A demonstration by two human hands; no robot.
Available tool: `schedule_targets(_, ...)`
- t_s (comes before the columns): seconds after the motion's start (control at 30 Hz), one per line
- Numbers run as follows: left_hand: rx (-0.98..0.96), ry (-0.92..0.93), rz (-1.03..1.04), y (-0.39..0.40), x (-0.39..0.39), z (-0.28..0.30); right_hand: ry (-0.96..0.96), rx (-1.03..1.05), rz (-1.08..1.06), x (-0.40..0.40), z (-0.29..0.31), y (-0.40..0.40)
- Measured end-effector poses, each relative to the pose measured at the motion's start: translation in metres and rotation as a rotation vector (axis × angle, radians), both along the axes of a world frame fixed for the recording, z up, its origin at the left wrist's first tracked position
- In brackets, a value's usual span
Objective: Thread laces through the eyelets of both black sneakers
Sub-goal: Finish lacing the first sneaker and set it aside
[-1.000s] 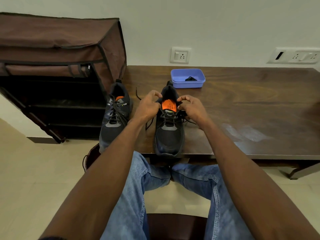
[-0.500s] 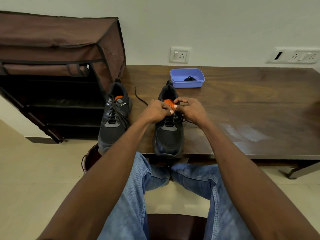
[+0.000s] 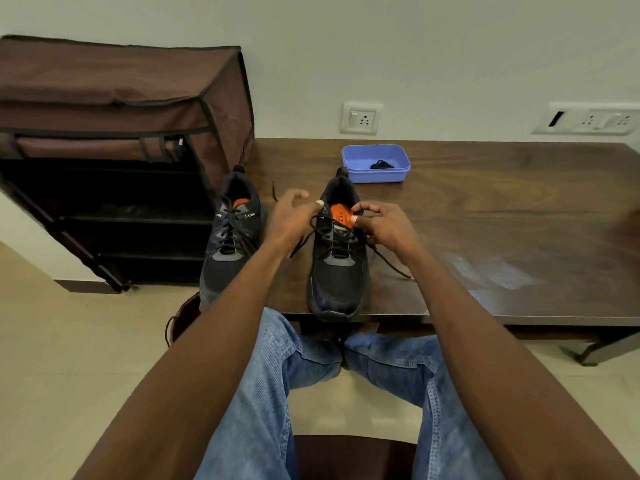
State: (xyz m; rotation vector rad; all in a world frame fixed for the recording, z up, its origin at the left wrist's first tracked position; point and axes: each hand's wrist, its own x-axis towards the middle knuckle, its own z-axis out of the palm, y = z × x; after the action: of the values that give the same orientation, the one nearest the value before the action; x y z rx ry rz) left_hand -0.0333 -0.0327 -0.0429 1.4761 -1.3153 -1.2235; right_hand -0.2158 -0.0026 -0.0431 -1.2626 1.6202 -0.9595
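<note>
As the lace [image 3: 332, 233] nears the top eyelets of the right-hand sneaker [image 3: 337, 258] on the table [image 3: 485, 220], a slipped pinch could pull it back out. The right hand [image 3: 381, 226] pinches the lace at the collar; the left hand [image 3: 294, 216], blurred, curls around the other end. The laced second sneaker [image 3: 232, 237] stands just beyond the left hand.

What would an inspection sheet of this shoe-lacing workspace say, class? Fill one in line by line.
Surface: dark wooden table, dull smear right of centre.
Job's things: right sneaker, lace ends loose; left sneaker, laced, toe over the table edge.
Clutter: blue tub holding a black lace bundle.
Grippers: left hand blurred, grip unclear; right hand pinches the lace at the collar.
Cables: nothing seen.
Surroundings: brown fabric shoe rack, wall sockets.
</note>
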Motion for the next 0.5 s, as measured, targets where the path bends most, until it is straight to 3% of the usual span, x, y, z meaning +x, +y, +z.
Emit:
schedule_targets(0.1,-0.265,-0.328,-0.195,0.000,-0.010,-0.001,0.031,-0.024,0.032,0.001,0.002,0.002)
schedule_targets(0.23,-0.346,-0.682,-0.437,0.001,-0.020,-0.009,0.057,-0.052,0.053,0.001,0.002,0.003)
schedule_targets(0.3,-0.338,-0.652,-0.419,0.001,-0.021,-0.011,0.054,-0.051,0.046,0.001,0.002,0.003)
schedule_targets(0.37,-0.335,-0.505,-0.339,0.004,-0.022,-0.006,0.044,-0.041,0.034,0.001,0.001,0.003)
schedule_targets(0.5,-0.345,-0.269,0.038,0.007,-0.010,0.011,0.015,-0.005,0.021,0.001,0.003,0.001)
